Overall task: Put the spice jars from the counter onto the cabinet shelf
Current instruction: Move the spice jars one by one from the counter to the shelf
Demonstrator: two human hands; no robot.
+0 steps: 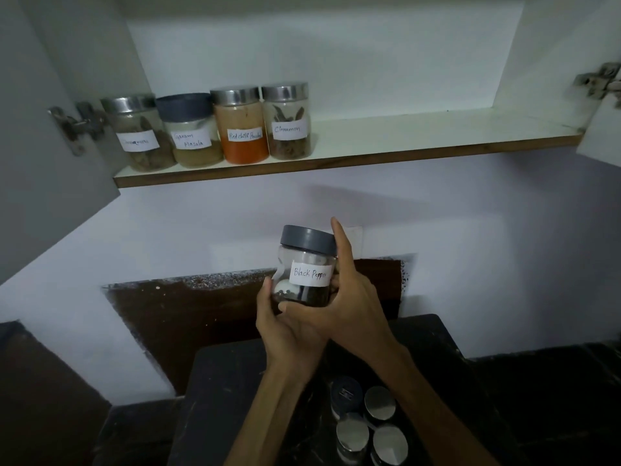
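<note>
A clear jar labelled Black Pepper (306, 267) with a grey lid is held upright in mid-air below the shelf. My left hand (280, 322) cups its base from the left. My right hand (349, 297) wraps its right side, index finger up along the lid. On the white cabinet shelf (420, 137), at its left end, stand several labelled jars in a row: one with a blurred label (139, 132), Garam Masala (190, 131), Red Chilli Powder (241, 126) and Cinnamon (288, 121). Several more jars (368, 422) wait on the dark counter (221, 398) below my arms.
The cabinet door (43, 129) hangs open at the left with a metal hinge (79, 124). Another door edge and hinge (599, 82) show at the right. The shelf to the right of the Cinnamon jar is bare white board. A pale wall runs behind.
</note>
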